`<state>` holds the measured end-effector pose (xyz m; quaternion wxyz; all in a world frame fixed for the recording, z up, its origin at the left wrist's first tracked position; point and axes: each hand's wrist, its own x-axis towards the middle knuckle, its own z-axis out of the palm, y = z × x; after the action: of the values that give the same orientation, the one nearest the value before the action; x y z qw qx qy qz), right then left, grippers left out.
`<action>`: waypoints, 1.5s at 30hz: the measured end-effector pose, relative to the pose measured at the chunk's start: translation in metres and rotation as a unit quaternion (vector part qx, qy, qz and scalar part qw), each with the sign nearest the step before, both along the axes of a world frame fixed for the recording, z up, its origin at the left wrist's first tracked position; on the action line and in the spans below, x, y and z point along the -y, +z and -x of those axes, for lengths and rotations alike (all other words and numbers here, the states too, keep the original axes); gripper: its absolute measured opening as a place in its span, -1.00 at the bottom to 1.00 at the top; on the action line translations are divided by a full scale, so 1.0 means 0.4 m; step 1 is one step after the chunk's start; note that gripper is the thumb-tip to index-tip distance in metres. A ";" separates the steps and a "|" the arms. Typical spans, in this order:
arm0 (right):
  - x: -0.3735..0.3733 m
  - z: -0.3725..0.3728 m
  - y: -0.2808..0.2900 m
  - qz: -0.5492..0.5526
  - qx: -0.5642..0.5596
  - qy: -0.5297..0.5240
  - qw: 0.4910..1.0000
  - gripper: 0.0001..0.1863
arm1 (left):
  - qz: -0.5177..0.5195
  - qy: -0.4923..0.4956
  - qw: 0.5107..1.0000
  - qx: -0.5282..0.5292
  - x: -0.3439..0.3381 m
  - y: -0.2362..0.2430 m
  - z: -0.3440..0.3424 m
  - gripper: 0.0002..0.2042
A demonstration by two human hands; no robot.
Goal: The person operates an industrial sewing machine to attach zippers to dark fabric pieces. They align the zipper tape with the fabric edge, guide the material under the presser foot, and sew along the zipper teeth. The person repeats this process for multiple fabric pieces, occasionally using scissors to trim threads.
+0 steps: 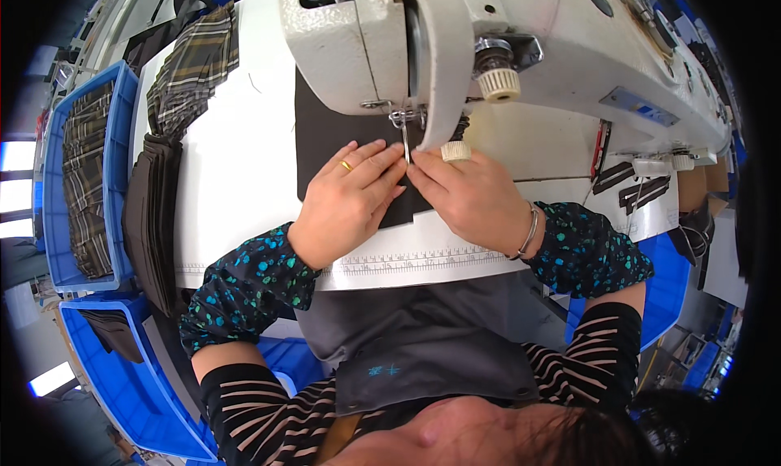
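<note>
A dark brown piece of cloth [319,132] lies flat on the white sewing table under the needle area of a sewing machine [382,59]. My left hand [348,196] rests on this cloth, its fingers stretched out, left of the presser foot [399,118]. A ring is on one finger. My right hand [472,198] lies just right of the foot, fingers extended, fingertips close to a narrow light strip [407,147] below the needle. The machine's head and a cream knob [455,151] partly cover that hand's far fingers. Neither hand visibly grips the cloth.
A ruler strip [407,263] runs along the table's front edge. Folded dark cloths [150,214] and plaid cloth [195,67] lie at left, beside a blue bin [122,165] of plaid pieces. Dark strips [643,191] and a red-and-black slim tool [600,149] are at right.
</note>
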<state>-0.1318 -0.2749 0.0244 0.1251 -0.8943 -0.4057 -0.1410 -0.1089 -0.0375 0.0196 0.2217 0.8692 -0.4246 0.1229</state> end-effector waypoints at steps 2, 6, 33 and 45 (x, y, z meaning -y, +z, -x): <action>0.000 -0.016 -0.018 -0.011 0.016 -0.006 1.000 -0.59 | -0.005 0.014 1.000 0.000 0.005 0.004 -0.011 -0.68; -0.004 -0.050 -0.044 -0.051 0.067 -0.013 0.996 -0.78 | -0.016 0.033 0.999 0.019 0.007 -0.004 -0.036 -0.70; 0.016 -0.034 -0.032 0.000 0.024 -0.031 0.999 -0.59 | -0.053 0.054 0.996 0.040 0.015 0.001 -0.009 -0.62; 0.012 -0.060 -0.066 -0.049 0.055 -0.036 0.997 -0.86 | -0.045 0.064 0.995 0.058 0.016 -0.013 -0.034 -0.67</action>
<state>-0.1076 -0.2797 -0.0022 0.1415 -0.8921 -0.3717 -0.2143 -0.0952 -0.0438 0.0143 0.1490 0.8950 -0.3855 0.1679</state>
